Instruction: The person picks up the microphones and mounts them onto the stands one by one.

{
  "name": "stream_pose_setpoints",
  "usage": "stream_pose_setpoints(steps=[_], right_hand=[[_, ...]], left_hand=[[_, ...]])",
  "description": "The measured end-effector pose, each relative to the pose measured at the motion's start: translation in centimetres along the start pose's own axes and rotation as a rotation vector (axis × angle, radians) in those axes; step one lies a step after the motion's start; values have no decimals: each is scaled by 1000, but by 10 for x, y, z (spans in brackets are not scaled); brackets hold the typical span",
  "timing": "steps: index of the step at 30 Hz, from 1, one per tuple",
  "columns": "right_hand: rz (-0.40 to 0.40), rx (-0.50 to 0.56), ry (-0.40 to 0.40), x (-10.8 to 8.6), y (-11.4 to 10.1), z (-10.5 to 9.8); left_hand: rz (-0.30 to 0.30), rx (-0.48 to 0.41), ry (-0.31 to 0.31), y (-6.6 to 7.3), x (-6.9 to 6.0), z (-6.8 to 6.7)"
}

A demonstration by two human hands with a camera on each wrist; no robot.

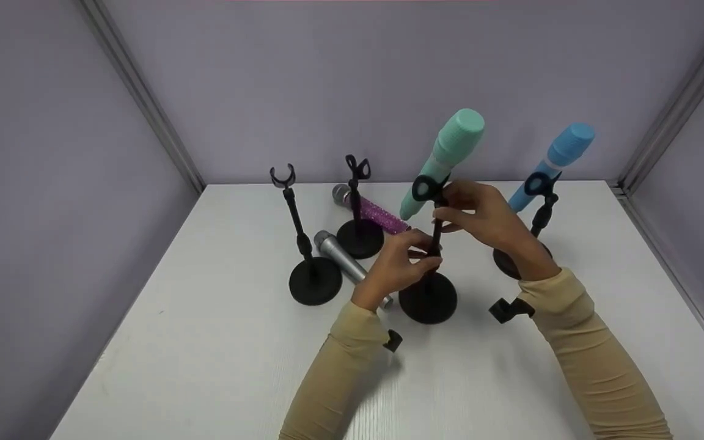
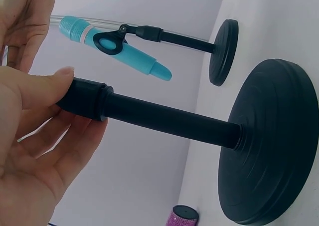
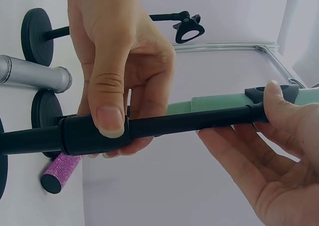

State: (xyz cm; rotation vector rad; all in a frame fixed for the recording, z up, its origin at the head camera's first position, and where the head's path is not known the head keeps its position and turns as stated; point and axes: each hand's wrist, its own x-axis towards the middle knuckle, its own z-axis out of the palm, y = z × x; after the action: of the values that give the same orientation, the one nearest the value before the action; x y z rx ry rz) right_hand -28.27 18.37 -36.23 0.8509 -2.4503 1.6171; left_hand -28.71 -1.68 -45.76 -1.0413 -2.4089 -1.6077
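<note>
A black microphone stand [image 1: 429,299] stands on the table with a mint-green microphone [image 1: 451,150] tilted in its clip. My left hand [image 1: 398,261] grips the thick collar [image 2: 82,99] partway up its pole, thumb on one side and fingers on the other. Higher up, just under the clip, my right hand [image 1: 480,214] pinches the thin upper pole [image 3: 194,122] between thumb and fingers. The round base [image 2: 271,146] rests on the tabletop.
At the right, a blue microphone [image 1: 563,150] sits in another stand [image 1: 541,220]. Two stands without microphones, a left one [image 1: 315,281] and a rear one [image 1: 359,238], stand near a silver microphone [image 1: 343,256] and a glittery pink microphone [image 1: 382,217] lying on the white table [image 1: 205,342].
</note>
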Motion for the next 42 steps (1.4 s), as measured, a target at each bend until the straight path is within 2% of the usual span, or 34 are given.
stream_pose_setpoints(steps=[6,13,17,21,26,31,38,42], right_hand=[[-2,-3,2,0,0,1],[4,1,-1,0,-3,2],[0,1,-2,0,-2,2],[-2,-7,-2,-1,-1,2],[11,-2,0,-1,-2,2],[21,-7,4,-2,-2,2],[15,-9,-1,1,-2,3],[14,-15,-4,2,-2,3]], left_hand=[[4,-7,-33,-2,1,1],[-30,-13,-75,-3,0,1],[-17,-33,-77,-4,-1,0],[2,-27,-60,-3,-1,-1],[20,32,7,-6,0,-1],[53,21,57,-8,0,-1],[36,-20,64,-7,-2,-3],[18,22,53,-5,-2,-3]])
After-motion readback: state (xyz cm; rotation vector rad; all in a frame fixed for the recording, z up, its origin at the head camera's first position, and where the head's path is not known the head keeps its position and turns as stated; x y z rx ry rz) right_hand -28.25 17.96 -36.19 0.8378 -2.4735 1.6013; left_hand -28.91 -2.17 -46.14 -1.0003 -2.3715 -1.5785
